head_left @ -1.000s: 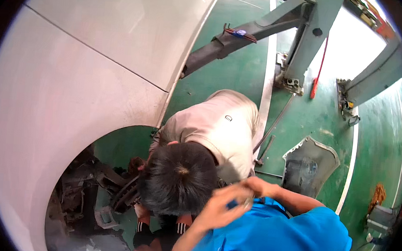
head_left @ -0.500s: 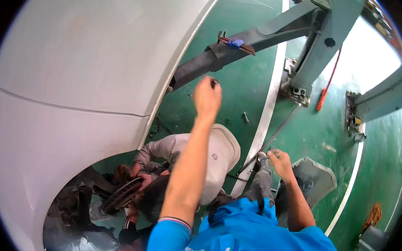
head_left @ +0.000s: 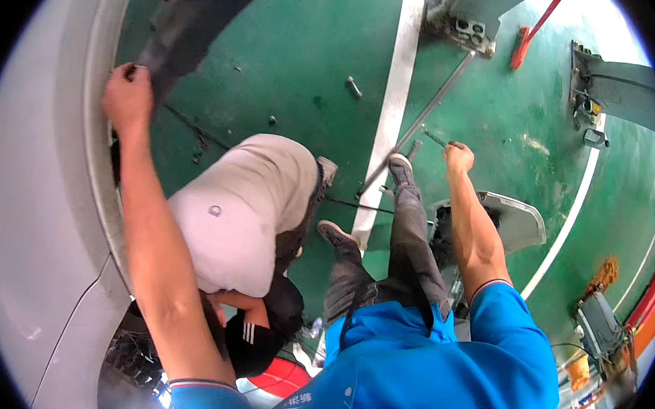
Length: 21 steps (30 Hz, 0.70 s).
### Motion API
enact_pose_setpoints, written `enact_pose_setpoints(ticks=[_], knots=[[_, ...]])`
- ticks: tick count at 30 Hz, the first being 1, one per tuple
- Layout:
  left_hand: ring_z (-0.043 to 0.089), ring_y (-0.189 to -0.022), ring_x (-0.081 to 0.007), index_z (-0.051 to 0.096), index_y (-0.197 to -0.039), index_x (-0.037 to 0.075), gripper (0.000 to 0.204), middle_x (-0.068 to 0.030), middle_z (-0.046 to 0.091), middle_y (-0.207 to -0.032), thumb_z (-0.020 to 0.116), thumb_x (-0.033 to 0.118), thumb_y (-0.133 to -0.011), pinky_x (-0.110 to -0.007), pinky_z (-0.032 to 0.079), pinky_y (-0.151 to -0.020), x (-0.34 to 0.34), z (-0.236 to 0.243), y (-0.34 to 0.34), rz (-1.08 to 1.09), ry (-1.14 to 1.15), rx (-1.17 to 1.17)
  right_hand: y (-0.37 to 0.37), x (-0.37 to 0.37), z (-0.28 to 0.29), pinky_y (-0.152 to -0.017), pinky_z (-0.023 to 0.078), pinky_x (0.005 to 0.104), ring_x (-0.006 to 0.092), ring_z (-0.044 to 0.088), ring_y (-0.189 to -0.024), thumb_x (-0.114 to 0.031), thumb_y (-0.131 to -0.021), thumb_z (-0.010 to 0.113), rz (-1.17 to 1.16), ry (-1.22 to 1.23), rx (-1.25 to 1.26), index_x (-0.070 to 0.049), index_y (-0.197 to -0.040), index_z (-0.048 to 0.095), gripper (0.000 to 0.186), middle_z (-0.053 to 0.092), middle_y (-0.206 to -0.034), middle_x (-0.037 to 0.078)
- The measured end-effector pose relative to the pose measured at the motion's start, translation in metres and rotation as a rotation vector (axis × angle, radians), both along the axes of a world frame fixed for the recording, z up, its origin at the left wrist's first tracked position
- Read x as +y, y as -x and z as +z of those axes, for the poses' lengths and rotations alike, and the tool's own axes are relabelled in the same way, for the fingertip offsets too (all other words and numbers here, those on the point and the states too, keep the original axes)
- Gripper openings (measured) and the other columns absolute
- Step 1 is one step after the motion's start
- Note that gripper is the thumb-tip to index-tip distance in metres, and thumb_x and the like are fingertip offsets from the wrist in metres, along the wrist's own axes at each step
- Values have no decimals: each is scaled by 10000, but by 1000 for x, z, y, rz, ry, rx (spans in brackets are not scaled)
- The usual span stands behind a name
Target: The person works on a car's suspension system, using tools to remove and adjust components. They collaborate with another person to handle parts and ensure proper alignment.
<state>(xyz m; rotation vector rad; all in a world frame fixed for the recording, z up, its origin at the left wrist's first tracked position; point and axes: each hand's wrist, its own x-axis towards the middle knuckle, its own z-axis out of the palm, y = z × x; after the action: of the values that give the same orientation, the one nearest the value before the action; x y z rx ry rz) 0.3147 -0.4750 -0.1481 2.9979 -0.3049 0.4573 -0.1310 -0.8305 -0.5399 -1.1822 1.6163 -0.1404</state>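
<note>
1. Head view: the left hand (head_left: 127, 103) had moved closer to the car body (head_left: 42, 154); its fingers were curled, contents undetermined.
2. Same view: the right hand (head_left: 460, 159) gripped a slim tool (head_left: 434, 137) above the floor (head_left: 301, 43).
3. Judged: this spread left the tool unapplied to the car body.

A slim, dark metal tool (head_left: 434, 138) jutted from the right hand (head_left: 458, 157), right of the frame's centre, slanting toward the upper left. A small dark object (head_left: 130, 74), mostly hidden, sat in the left hand (head_left: 127, 101), upper left.
</note>
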Motion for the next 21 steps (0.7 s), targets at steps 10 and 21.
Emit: enact_pose_setpoints(ticks=[10, 21], knots=[[645, -922, -202, 607, -1176, -59, 336, -131, 661, -1016, 630, 158, -920, -321, 506, -831, -45, -23, 199, -55, 698, 50, 59, -1, -89, -506, 521, 322, 224, 595, -600, 131, -768, 575, -576, -23, -54, 101, -878, 619, 123, 589, -762, 141], [659, -878, -307, 612, -1130, 10, 287, -166, 652, -993, 648, 88, -856, -388, 520, -782, 111, -284, 544, 121, 504, 1228, 73, 39, -218, -447, 513, 340, 237, 610, -551, 72, -794, 636, -740, -16, 68, 64, -756, 567, 79, 585, -726, 127]])
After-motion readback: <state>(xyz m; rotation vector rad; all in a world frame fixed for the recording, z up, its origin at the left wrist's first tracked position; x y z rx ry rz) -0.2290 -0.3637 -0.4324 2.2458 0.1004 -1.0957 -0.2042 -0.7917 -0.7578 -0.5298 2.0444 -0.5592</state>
